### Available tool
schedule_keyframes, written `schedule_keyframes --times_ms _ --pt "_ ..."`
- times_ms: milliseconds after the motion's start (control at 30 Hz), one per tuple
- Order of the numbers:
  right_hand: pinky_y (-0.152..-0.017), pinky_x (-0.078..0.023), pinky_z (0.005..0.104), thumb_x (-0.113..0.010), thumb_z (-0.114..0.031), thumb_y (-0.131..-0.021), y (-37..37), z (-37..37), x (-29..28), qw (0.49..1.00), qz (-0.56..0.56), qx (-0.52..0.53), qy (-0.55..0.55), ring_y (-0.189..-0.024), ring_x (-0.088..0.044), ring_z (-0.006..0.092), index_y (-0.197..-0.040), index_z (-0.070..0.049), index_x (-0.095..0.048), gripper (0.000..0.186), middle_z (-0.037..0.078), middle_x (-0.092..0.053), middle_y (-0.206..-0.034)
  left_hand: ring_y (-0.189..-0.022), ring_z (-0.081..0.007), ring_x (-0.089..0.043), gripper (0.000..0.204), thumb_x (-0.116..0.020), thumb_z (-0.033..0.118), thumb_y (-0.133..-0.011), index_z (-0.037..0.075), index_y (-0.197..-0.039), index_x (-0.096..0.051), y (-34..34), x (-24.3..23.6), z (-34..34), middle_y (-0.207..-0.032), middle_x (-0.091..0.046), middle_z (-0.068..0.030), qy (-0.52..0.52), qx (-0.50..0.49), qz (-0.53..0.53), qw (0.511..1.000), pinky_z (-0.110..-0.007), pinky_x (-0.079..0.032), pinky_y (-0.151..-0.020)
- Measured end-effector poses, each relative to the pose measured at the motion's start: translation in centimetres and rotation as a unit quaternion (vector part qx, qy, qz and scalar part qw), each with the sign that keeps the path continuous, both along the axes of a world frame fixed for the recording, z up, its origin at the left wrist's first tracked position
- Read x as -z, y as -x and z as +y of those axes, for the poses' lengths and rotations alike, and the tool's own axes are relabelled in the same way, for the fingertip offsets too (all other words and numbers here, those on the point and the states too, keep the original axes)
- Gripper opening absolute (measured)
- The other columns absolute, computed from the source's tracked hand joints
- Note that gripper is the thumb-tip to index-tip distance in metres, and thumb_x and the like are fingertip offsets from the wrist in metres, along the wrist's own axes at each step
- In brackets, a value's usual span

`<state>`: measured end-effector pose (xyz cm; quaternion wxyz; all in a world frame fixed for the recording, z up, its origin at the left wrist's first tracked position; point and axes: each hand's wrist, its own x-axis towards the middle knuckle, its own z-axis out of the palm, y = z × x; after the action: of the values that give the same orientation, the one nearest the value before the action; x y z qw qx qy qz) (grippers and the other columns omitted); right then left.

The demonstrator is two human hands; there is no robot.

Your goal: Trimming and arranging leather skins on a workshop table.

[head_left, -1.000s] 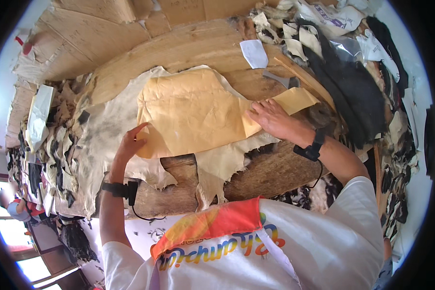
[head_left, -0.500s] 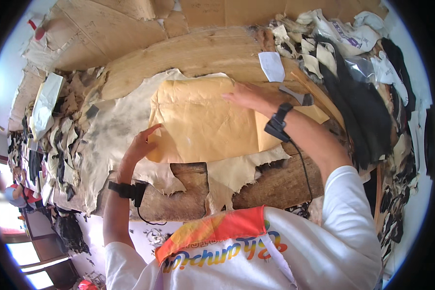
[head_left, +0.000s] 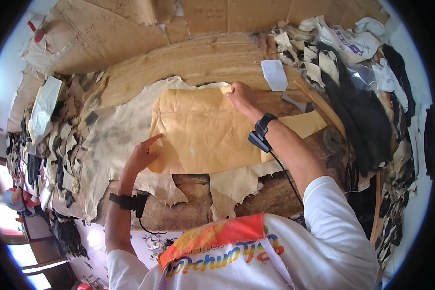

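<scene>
A creased yellow sheet (head_left: 203, 137), which looks like stiff paper, lies over a pale, ragged-edged hide (head_left: 116, 125) on the wooden worktop. At the sheet's left edge, my left hand (head_left: 142, 154) rests with thumb and forefinger spread apart. My right hand (head_left: 241, 96) is closed at the sheet's upper edge, its fingers curled and pinching there. Part of the sheet is hidden beneath my right wrist and forearm. Right of that hand lies a flat grey blade-like tool (head_left: 295, 102), beside the sheet's narrow right end.
A white paper piece (head_left: 274, 75) lies beyond my right hand. A wooden strip (head_left: 319, 104) and a black hide (head_left: 355, 116) are on the right. Scraps (head_left: 65, 150) heap up at left, beside a plastic-wrapped bundle (head_left: 46, 106). Cardboard (head_left: 96, 34) lines the back. Another person (head_left: 14, 195) is far left.
My right hand has gone from lying flat with fingers stretched to being curled at the sheet's upper edge. My left hand stays at the left edge. The whole view has shifted slightly.
</scene>
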<state>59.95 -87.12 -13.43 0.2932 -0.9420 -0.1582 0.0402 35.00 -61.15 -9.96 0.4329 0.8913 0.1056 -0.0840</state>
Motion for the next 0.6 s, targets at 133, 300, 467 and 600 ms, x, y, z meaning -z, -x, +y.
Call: schedule_keyframes --times_ms 133,300,467,600 --pt "-0.066 -0.045 0.0425 -0.062 -0.027 -0.075 -0.2 0.3 -0.2 0.999 0.027 0.028 -0.016 -0.082 -0.060 0.0315 -0.079 -0.008 -0.062 0.020 0.012 -0.064 -0.085 -0.073 -0.0119 -0.057 0.056 -0.053 -0.002 -0.068 0.008 -0.123 -0.050 0.1 -0.3 -0.1 -0.081 -0.062 -0.0075 -0.010 -0.007 -0.003 1.000 -0.027 -0.047 -0.068" --pt "-0.067 -0.046 0.0427 -0.059 -0.027 -0.078 -1.1 -0.3 0.6 0.998 0.007 0.020 -0.056 -0.080 -0.061 0.0315 -0.080 -0.008 -0.064 0.019 0.013 -0.064 -0.082 -0.074 -0.0135 -0.058 0.056 -0.053 -0.002 -0.068 0.008 -0.123 -0.050 0.0 -0.5 -0.5 -0.084 -0.063 -0.0093 -0.020 -0.008 -0.005 1.000 -0.028 -0.047 -0.069" --pt "-0.069 -0.048 0.0407 -0.056 -0.026 -0.079 -0.5 0.1 -0.1 0.997 0.019 0.015 -0.067 -0.080 -0.062 0.0309 -0.082 -0.008 -0.065 0.020 0.013 -0.065 -0.082 -0.076 -0.0166 -0.060 0.057 -0.054 -0.001 -0.067 0.008 -0.123 -0.049 0.8 0.0 -0.2 -0.086 -0.063 -0.0130 -0.041 -0.019 -0.028 0.999 -0.029 -0.048 -0.071" --pt "-0.070 -0.050 0.0387 -0.054 -0.027 -0.078 -1.6 0.8 0.7 1.000 0.012 0.029 0.002 -0.081 -0.063 0.0311 -0.081 -0.007 -0.067 0.024 0.015 -0.065 -0.082 -0.076 -0.0161 -0.060 0.057 -0.054 0.000 -0.067 0.009 -0.123 -0.049 0.9 0.9 0.3 -0.085 -0.062 -0.0132 -0.053 -0.014 -0.057 0.997 -0.029 -0.047 -0.071"
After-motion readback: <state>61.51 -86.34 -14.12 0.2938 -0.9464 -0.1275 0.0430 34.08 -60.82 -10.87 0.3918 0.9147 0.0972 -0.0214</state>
